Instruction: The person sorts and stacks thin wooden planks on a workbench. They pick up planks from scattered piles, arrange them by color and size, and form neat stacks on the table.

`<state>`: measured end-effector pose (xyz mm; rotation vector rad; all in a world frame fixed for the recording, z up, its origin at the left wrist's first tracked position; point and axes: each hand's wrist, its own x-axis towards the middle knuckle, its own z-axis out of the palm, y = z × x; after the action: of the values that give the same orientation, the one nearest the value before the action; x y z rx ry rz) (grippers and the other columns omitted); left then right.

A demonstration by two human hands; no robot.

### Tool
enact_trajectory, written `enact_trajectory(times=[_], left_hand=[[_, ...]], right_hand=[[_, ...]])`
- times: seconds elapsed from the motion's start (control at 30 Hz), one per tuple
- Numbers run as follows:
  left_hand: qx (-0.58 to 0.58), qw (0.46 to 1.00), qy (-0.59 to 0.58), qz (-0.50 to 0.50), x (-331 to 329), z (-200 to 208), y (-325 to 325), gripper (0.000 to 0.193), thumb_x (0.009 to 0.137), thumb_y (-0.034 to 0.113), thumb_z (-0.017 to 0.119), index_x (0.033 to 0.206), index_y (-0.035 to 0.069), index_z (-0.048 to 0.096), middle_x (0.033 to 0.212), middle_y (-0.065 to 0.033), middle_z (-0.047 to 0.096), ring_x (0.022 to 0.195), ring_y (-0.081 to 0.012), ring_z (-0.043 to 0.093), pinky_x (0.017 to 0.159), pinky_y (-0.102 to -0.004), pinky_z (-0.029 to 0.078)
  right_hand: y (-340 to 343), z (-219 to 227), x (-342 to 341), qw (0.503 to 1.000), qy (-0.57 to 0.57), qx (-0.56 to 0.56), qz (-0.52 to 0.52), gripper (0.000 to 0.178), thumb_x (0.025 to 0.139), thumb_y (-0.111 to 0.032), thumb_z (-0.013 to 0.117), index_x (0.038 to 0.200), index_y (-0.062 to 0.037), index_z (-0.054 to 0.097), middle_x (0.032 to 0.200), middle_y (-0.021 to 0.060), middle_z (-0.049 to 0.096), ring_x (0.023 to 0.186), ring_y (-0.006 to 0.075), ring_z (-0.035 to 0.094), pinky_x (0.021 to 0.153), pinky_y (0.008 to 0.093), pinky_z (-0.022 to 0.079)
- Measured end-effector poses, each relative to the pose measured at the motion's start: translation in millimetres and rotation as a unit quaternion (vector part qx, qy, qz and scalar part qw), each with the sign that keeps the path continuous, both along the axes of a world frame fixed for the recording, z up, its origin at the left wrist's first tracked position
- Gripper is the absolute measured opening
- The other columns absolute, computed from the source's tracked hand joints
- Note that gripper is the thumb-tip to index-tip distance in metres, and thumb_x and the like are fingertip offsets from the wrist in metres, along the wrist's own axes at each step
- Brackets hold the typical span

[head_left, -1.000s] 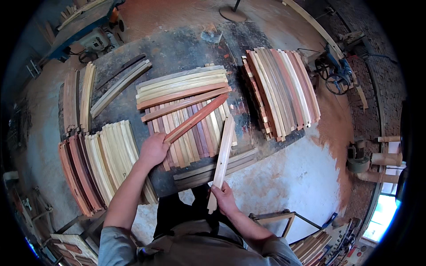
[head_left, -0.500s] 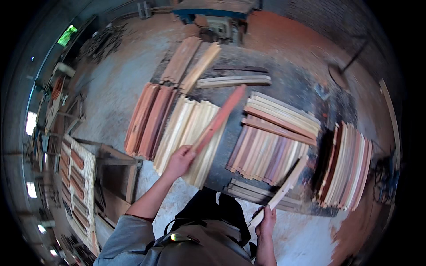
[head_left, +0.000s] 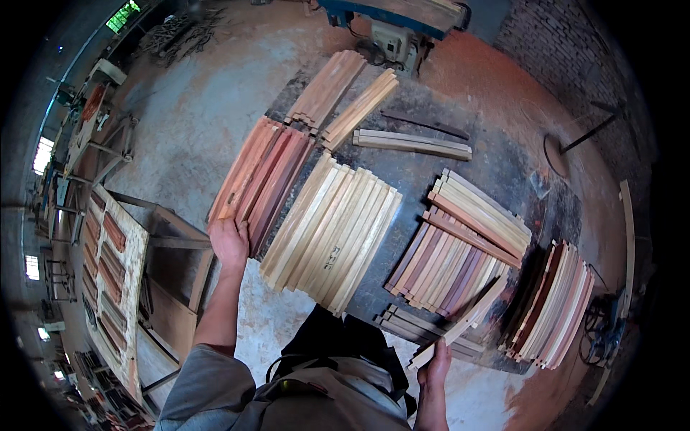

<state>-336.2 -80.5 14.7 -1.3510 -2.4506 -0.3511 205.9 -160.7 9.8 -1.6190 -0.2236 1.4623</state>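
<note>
My left hand (head_left: 229,243) is at the near end of the red wood strips (head_left: 262,169), on the left part of the dark table. Its fingers are closed over the end of a red strip lying on that stack; the fingertips are partly hidden. Down at the table's near edge, my right hand (head_left: 435,364) grips the lower end of a pale wood strip (head_left: 467,316). This strip slants up and to the right, across the near corner of a mixed-colour stack (head_left: 438,266). Between my hands lies a wide stack of pale yellow strips (head_left: 330,230).
At the table's right end is another stack of strips (head_left: 553,305). Brownish strips (head_left: 327,90) and grey-brown strips (head_left: 413,144) lie at the far side. A wooden frame with a panel (head_left: 118,287) stands at left. A blue-edged machine (head_left: 395,29) stands beyond the table.
My left hand has moved left, carrying the red strip from above the pale yellow stack onto the red stack. My right hand still holds the pale strip. The view has shifted slightly.
</note>
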Motion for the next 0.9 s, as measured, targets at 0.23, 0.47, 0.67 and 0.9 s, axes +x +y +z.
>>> enact_trajectory(times=[0.23, 0.47, 0.67, 0.9], left_hand=[[-0.052, 0.998, 0.037, -0.008, 23, 12, 23, 0.041, 0.076, 0.021, 0.075, 0.11, 0.003, 0.06, 0.106, -0.0191, 0.06, 0.103, -0.04, 0.055, 0.09, -0.05, 0.044], [-0.019, 0.873, -0.217, -0.436, 190, 12, 132, 0.036, 0.08, 0.007, 0.066, 0.114, -0.002, 0.06, 0.115, -0.021, 0.06, 0.11, -0.0395, 0.055, 0.099, -0.0457, 0.043], [-0.06, 0.789, -0.187, -0.582, 330, -8, 198, 0.041, 0.08, 0.011, 0.069, 0.118, -0.001, 0.059, 0.118, -0.02, 0.059, 0.113, -0.0374, 0.054, 0.099, -0.0451, 0.044], [-0.211, 0.79, -0.149, -0.556, 370, -27, 221, 0.025, 0.085, 0.02, 0.064, 0.104, 0.002, 0.064, 0.106, -0.0173, 0.063, 0.106, -0.0351, 0.058, 0.091, -0.0448, 0.047]], right_hand=[[4, -1, -12, 0.999, -0.011, -0.015, -0.04, 0.017, 0.098, -0.026, 0.057, 0.099, -0.0097, 0.051, 0.076, 0.0055, 0.059, 0.061, 0.018, 0.059, 0.054, 0.0349, 0.053], [6, -1, -18, 0.999, 0.01, 0.0, -0.052, 0.016, 0.099, -0.023, 0.057, 0.1, -0.0074, 0.052, 0.078, 0.0065, 0.061, 0.063, 0.0182, 0.06, 0.057, 0.0332, 0.052], [3, 11, -30, 0.996, 0.023, -0.007, -0.088, 0.018, 0.096, -0.019, 0.062, 0.102, -0.0062, 0.051, 0.08, 0.0048, 0.06, 0.064, 0.0147, 0.058, 0.059, 0.029, 0.05], [-9, 4, -39, 0.995, 0.024, 0.002, -0.094, 0.017, 0.095, -0.019, 0.063, 0.101, -0.0054, 0.054, 0.082, 0.0021, 0.059, 0.071, 0.0113, 0.056, 0.064, 0.027, 0.047]])
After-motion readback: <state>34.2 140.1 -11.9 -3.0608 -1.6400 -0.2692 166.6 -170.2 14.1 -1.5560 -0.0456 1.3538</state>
